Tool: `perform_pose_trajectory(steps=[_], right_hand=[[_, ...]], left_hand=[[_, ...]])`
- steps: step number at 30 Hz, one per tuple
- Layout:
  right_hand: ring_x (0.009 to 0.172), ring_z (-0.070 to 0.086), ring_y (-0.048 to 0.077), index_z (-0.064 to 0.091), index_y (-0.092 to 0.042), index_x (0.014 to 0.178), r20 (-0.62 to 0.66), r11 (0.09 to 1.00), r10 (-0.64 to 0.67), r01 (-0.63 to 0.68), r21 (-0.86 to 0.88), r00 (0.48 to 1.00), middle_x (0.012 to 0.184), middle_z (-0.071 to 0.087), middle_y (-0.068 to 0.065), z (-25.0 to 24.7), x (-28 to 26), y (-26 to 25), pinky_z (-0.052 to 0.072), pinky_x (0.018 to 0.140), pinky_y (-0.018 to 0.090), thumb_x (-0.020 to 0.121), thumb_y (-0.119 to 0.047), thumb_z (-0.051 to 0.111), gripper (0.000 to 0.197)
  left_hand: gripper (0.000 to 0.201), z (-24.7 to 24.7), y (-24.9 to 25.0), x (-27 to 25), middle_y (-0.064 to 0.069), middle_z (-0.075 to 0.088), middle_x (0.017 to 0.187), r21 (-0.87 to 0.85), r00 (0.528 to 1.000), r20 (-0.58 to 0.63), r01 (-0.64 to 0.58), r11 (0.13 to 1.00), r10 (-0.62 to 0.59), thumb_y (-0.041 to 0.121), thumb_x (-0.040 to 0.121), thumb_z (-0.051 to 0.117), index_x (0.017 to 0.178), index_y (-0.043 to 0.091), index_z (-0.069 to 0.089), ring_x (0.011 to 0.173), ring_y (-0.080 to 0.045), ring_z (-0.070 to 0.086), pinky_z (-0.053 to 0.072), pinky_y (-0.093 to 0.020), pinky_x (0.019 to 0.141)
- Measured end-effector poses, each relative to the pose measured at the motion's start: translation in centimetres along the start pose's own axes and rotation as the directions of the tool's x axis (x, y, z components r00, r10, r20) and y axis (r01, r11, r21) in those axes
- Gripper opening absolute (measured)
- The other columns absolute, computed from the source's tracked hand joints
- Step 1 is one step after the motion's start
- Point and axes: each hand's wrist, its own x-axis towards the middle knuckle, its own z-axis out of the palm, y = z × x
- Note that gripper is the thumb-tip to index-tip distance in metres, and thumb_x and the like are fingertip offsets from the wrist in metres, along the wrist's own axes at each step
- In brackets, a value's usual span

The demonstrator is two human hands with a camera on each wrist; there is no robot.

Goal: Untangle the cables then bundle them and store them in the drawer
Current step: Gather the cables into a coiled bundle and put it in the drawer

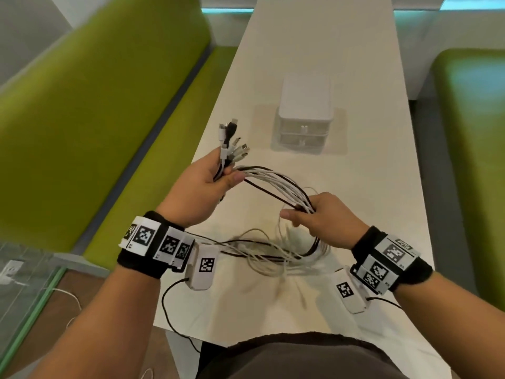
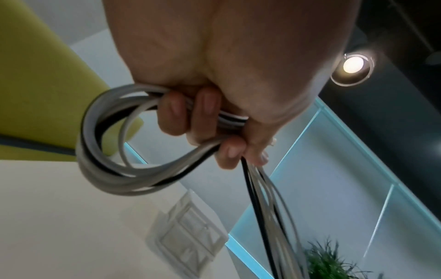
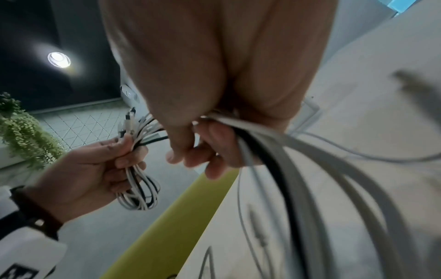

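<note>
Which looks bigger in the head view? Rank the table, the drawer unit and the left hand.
1. Table, by far the largest.
2. Drawer unit and left hand look about alike; the hand is nearer the camera, so no ranking between them.

Likely an office lounge: green upholstered benches (image 1: pixel 114 86) flanking a long white table (image 1: pixel 322 50), recessed ceiling light (image 2: pixel 353 65), hanging plant (image 3: pixel 21 132).

A long white table (image 1: pixel 322 50) carries a small white two-drawer unit (image 1: pixel 304 116) and loose, tangled white and black cables (image 1: pixel 273 255).
</note>
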Motion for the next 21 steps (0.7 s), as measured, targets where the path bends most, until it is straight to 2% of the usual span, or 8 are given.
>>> perform_pose_trajectory(steps=[3, 5, 7, 9, 11, 14, 18, 21], right_hand=[[0.061, 0.072, 0.012, 0.057, -0.009, 0.064, 0.049, 0.999, 0.041, -0.042, 0.03, 0.998, 0.054, 0.062, 0.01, -0.7, 0.1, 0.6, 0.055, 0.065, 0.036, 0.091, -0.048, 0.07, 0.049], [0.058, 0.071, 0.025, 0.053, -0.012, 0.066, 0.055, 0.993, 0.036, -0.042, 0.11, 0.998, 0.054, 0.051, 0.005, -1.2, -0.1, 0.9, 0.051, 0.061, 0.039, 0.087, -0.051, 0.07, 0.047], [0.05, 0.053, 0.015, 0.062, -0.014, 0.073, -0.018, 0.999, -0.04, 0.04, -0.015, 0.999, 0.055, 0.044, -0.004, -2.1, -0.4, 1.0, 0.044, 0.055, 0.03, 0.084, -0.065, 0.064, 0.052], [0.054, 0.043, 0.008, 0.068, -0.019, 0.081, -0.043, 0.973, -0.156, 0.146, -0.179, 0.987, 0.058, 0.048, -0.006, -3.1, -0.6, 0.7, 0.038, 0.058, 0.026, 0.087, -0.078, 0.05, 0.062], [0.061, 0.051, 0.005, 0.069, -0.027, 0.082, -0.027, 0.953, -0.158, 0.145, -0.267, 0.987, 0.063, 0.059, -0.007, -4.0, -0.8, 0.4, 0.041, 0.066, 0.029, 0.091, -0.076, 0.037, 0.059], [0.062, 0.053, 0.0, 0.068, -0.029, 0.073, -0.002, 0.909, -0.121, 0.11, -0.403, 0.993, 0.059, 0.059, -0.02, -5.1, -0.9, 0.2, 0.037, 0.063, 0.027, 0.101, -0.058, 0.045, 0.047], [0.052, 0.044, 0.006, 0.067, -0.016, 0.071, 0.025, 0.912, -0.128, 0.128, -0.39, 0.991, 0.053, 0.054, -0.02, -6.2, -1.1, 0.6, 0.034, 0.055, 0.017, 0.102, -0.044, 0.054, 0.043], [0.056, 0.05, 0.003, 0.073, -0.021, 0.081, -0.083, 0.919, -0.223, 0.181, -0.351, 0.971, 0.055, 0.055, -0.018, -6.1, -1.1, 0.9, 0.035, 0.058, 0.017, 0.102, -0.039, 0.056, 0.032]], left_hand=[[0.017, -1.3, -0.9, -0.1, 0.026, 0.059, 0.068, 0.033, 0.995, -0.09, 0.038, 0.999, -0.035, 0.015, 0.101, 0.06, 0.118, 0.015, 0.06, 0.063, -0.002, 0.048, 0.043, -0.026, 0.059], [0.023, -2.3, -2.0, -0.1, 0.024, 0.057, 0.068, 0.095, 0.994, -0.099, 0.061, 0.994, -0.052, 0.019, 0.101, 0.06, 0.107, 0.041, 0.063, 0.06, -0.003, 0.047, 0.043, -0.03, 0.059], [0.032, -3.1, -3.2, -0.1, 0.023, 0.056, 0.067, 0.173, 0.99, -0.103, 0.113, 0.978, -0.096, 0.025, 0.1, 0.061, 0.093, 0.056, 0.057, 0.058, -0.002, 0.047, 0.041, -0.032, 0.059], [0.017, -3.2, -4.2, -0.4, 0.026, 0.059, 0.072, 0.23, 0.979, -0.1, 0.199, 0.953, -0.18, 0.03, 0.1, 0.061, 0.102, 0.046, 0.056, 0.065, 0.004, 0.052, 0.041, -0.03, 0.06], [0.015, -3.1, -5.1, -0.8, 0.025, 0.06, 0.084, 0.319, 0.97, -0.092, 0.245, 0.916, -0.227, 0.034, 0.1, 0.06, 0.115, 0.036, 0.056, 0.079, -0.001, 0.056, 0.042, -0.03, 0.065], [0.005, -2.9, -5.9, -1.5, 0.013, 0.062, 0.085, 0.322, 0.967, -0.072, 0.255, 0.912, -0.245, 0.032, 0.1, 0.06, 0.104, 0.033, 0.057, 0.078, -0.008, 0.055, 0.043, -0.03, 0.066], [0.009, -3.1, -6.1, -1.7, -0.006, 0.067, 0.088, 0.297, 0.959, -0.027, 0.277, 0.914, -0.282, 0.028, 0.1, 0.061, 0.092, 0.03, 0.057, 0.081, -0.018, 0.062, 0.048, -0.037, 0.073], [0.034, -3.7, -6.9, -2.1, -0.001, 0.064, 0.075, 0.206, 0.918, 0.126, 0.346, 0.915, -0.375, 0.042, 0.091, 0.07, 0.083, 0.015, 0.05, 0.075, -0.018, 0.062, 0.047, -0.036, 0.077]])
